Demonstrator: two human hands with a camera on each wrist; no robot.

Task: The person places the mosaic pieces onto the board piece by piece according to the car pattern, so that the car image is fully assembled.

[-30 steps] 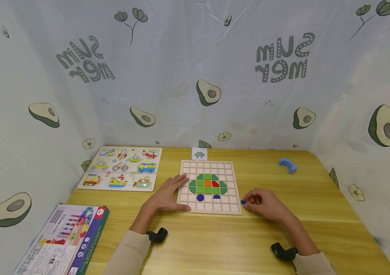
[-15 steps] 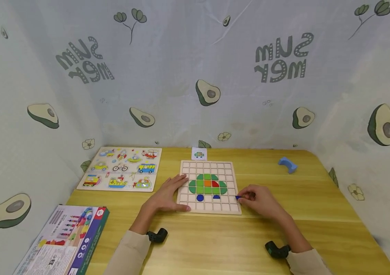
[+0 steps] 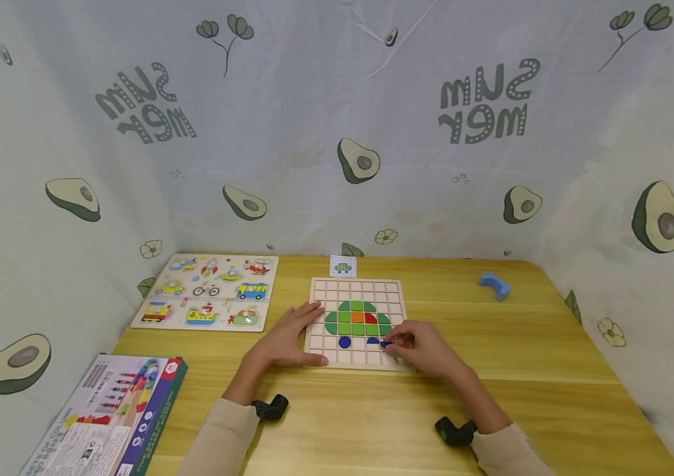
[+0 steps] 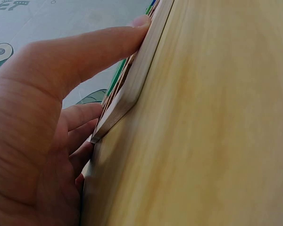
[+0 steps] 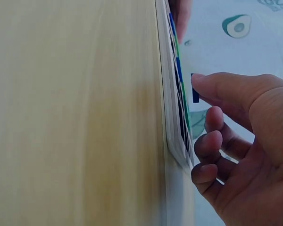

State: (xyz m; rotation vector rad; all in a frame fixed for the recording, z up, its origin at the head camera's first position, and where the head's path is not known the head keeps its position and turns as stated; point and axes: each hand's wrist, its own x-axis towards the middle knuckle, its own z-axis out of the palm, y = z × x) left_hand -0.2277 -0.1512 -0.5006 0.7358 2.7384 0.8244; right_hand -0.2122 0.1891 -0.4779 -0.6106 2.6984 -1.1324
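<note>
A wooden grid board [image 3: 328,357] lies on the table, bearing a pattern of green pieces [image 3: 345,328], an orange square [image 3: 357,317] and a red piece [image 3: 370,319]. Below the green sit a blue disc [image 3: 345,342] and a blue half-circle piece [image 3: 372,340]. My left hand [image 3: 287,338] rests on the board's left side, fingers spread, its thumb on the front edge. Between thumb and forefinger, my right hand [image 3: 426,347] pinches a small blue piece [image 5: 195,88] over the board's lower right, beside the half-circle. Its exact shape is partly hidden by the fingertips.
Behind the board lies a small pattern card [image 3: 343,266]. A vehicle puzzle board [image 3: 206,291] is at the back left, and a toy box [image 3: 105,410] at the front left. A blue arched block [image 3: 495,285] lies at the back right.
My right hand has moved left from beside the board to above its lower right, carrying the blue piece. The left hand has stayed put.
</note>
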